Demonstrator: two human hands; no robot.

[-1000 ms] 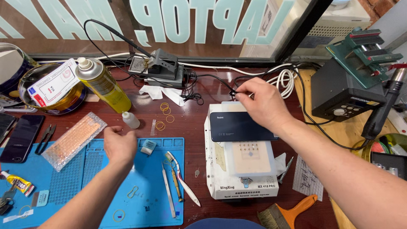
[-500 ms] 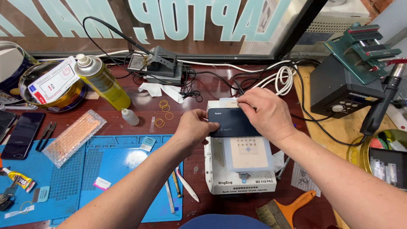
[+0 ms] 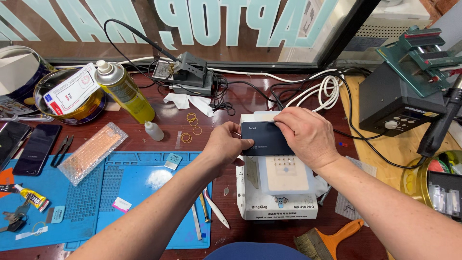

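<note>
Phone (image 3: 266, 138): dark, flat on white heating machine (image 3: 278, 192), frame centre.
Left hand (image 3: 225, 144): pinches left edge, steadying.
Right hand (image 3: 308, 135): presses top edge.

Under my fingers (image 3: 283, 126), the phone (image 3: 263, 138) shows a smooth, dark, satin back. It lies on a white machine (image 3: 276, 202) with a matt, pale pad (image 3: 284, 174). The worktop (image 3: 231, 103) is polished reddish wood, the mat (image 3: 139, 179) matt blue rubber, the spray can (image 3: 122, 91) glossy yellow metal.
</note>
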